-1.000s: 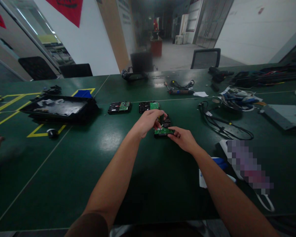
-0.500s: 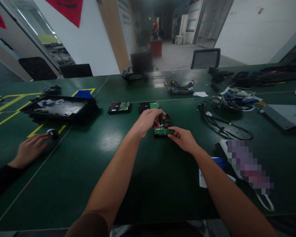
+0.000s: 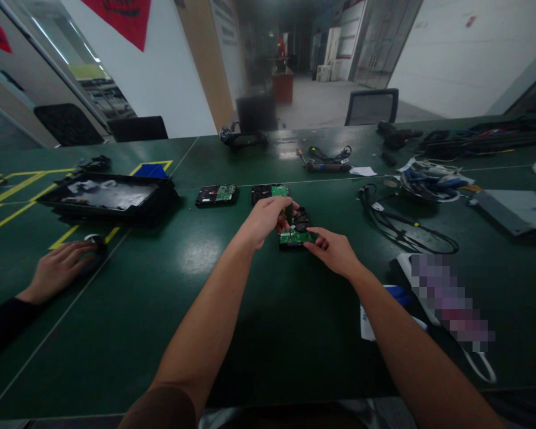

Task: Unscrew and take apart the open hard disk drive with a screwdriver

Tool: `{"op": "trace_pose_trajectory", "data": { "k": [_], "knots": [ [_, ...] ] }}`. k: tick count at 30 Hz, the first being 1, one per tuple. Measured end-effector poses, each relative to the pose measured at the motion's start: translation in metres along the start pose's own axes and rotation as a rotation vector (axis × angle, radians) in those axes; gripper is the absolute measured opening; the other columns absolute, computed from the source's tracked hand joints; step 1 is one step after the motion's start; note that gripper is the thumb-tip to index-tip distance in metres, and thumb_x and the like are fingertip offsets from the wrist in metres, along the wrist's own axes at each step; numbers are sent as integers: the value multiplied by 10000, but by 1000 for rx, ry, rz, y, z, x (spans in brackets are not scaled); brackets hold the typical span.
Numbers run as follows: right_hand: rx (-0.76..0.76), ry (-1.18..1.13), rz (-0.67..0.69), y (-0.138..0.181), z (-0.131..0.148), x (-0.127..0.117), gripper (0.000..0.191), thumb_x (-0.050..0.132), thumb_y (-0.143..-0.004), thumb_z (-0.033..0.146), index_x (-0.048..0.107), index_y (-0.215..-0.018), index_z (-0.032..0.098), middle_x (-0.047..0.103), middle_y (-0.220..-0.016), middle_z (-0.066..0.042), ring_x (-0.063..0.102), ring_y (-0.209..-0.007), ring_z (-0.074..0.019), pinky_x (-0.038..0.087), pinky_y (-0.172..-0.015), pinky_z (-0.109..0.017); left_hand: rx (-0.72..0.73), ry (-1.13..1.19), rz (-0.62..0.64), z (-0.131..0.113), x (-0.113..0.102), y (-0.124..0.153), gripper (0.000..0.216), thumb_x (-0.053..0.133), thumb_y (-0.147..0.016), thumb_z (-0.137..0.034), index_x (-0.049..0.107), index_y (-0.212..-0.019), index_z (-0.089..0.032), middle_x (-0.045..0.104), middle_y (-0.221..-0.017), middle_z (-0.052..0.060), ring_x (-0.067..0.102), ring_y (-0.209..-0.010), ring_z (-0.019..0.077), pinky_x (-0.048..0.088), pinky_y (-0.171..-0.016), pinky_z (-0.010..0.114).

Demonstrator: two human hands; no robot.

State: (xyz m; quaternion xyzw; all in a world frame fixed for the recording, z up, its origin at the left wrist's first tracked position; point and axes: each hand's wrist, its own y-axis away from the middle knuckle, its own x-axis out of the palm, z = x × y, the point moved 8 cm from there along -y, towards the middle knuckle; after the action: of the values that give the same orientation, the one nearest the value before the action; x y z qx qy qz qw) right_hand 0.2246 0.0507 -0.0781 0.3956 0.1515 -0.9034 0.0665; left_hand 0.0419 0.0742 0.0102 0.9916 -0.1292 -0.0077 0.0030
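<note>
A hard drive [image 3: 295,237] with a green circuit board facing up lies on the green table [image 3: 268,310] in front of me. My left hand [image 3: 264,219] is closed round a small dark tool held upright over the drive's far end. My right hand [image 3: 335,251] pinches the drive's near right corner and holds it against the table. Two more hard drives lie farther back: one [image 3: 216,194] to the left, another [image 3: 270,191] just behind my left hand.
A black tray [image 3: 109,196] sits at the left inside yellow floor-tape lines. Another person's hand [image 3: 58,268] rests on a small black object at the far left. Black cables [image 3: 406,226], a coiled bundle [image 3: 431,179], a grey plate [image 3: 516,208] and a white item [image 3: 375,316] lie at the right.
The other person's hand came in from the left edge and settled on the small black object. My own hands and the drive have barely moved.
</note>
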Motion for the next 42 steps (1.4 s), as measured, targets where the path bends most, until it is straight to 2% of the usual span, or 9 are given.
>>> {"op": "trace_pose_trajectory", "data": {
  "k": [2,5,7,11,14,17,24,32,42],
  "knots": [
    [53,42,-122,-1,-6,-16,349,587,-953,415,689,-1235,238,717,-844,-34,635,-705,-183,488,-672,-319,-3,5,-10,0,-2,-1,282,532,-934,-366,715,-905,-154,701,-943,95,581,-572,96,393,-495,240],
    [160,177,-380,3,-22,-48,272,515,-979,352,718,-1081,204,736,-903,-80,662,-804,-224,482,-756,-356,1,11,-27,-1,-5,-1,290,529,-935,-376,714,-921,-153,707,-946,96,577,-570,95,393,-496,239],
    [212,273,-436,5,-32,-57,243,512,-962,301,718,-1030,193,732,-921,-98,658,-853,-247,470,-786,-374,6,13,-39,-1,-7,-1,290,525,-936,-376,712,-927,-154,709,-951,97,573,-567,93,393,-499,238],
    [216,329,-321,2,-42,-47,204,555,-933,291,720,-1012,201,712,-945,-94,642,-879,-247,461,-774,-367,12,25,-59,-1,-8,-1,293,519,-944,-371,707,-926,-145,705,-949,98,572,-560,89,380,-497,232],
    [150,314,-206,-2,-37,-30,201,587,-930,293,720,-1059,215,699,-956,-79,636,-855,-225,462,-770,-356,17,34,-58,0,-7,-1,294,527,-941,-376,707,-926,-145,703,-943,93,577,-560,94,380,-493,232],
    [160,339,-150,-4,-36,-19,182,602,-927,282,722,-1055,229,685,-964,-84,632,-851,-228,453,-736,-353,14,29,-56,0,-6,-2,292,530,-938,-384,705,-919,-151,703,-932,86,575,-560,95,379,-491,230],
    [243,378,-163,-6,-42,-14,137,565,-935,257,691,-913,211,661,-945,-101,621,-828,-232,436,-707,-355,6,17,-50,0,-5,-1,290,523,-944,-376,709,-919,-155,705,-934,94,577,-564,94,377,-497,237],
    [-4,96,-219,-5,0,-11,158,547,-960,306,672,-936,212,659,-930,-68,607,-831,-198,462,-747,-320,14,32,-29,2,-2,-2,301,541,-942,-388,718,-920,-145,700,-914,91,586,-559,95,383,-490,238],
    [44,39,-137,-8,-4,0,130,606,-923,314,703,-921,226,682,-897,-46,620,-793,-182,470,-729,-313,5,25,-28,2,-2,-2,305,534,-948,-392,716,-926,-148,713,-939,104,588,-570,96,384,-498,236]
  ]
}}
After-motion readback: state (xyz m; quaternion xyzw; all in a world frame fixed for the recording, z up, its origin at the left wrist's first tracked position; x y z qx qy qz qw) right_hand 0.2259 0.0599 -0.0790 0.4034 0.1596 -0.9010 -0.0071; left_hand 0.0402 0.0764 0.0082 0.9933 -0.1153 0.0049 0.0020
